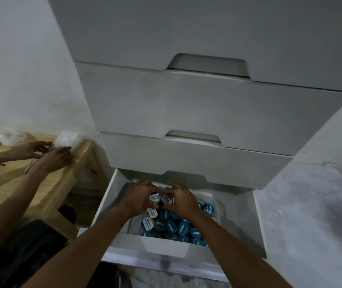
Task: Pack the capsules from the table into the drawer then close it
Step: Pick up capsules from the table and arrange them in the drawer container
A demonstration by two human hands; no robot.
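Note:
The bottom drawer [257, 231] of a white cabinet stands pulled out. Inside lies a heap of blue-lidded capsules [176, 226], with a few white-lidded capsules [147, 222] at its left. My left hand [137, 197] and my right hand [181, 199] are both over the back of the drawer, side by side. Each is closed on white-lidded capsules [161, 198] held between them just above the heap. How many they hold is hidden by the fingers.
Three shut drawers [186, 113] of the cabinet overhang the open one. At the left, a low wooden table [47, 183] carries a clear plastic container [68, 140], which another person's two hands [47, 152] are handling. Grey floor [303, 215] lies at the right.

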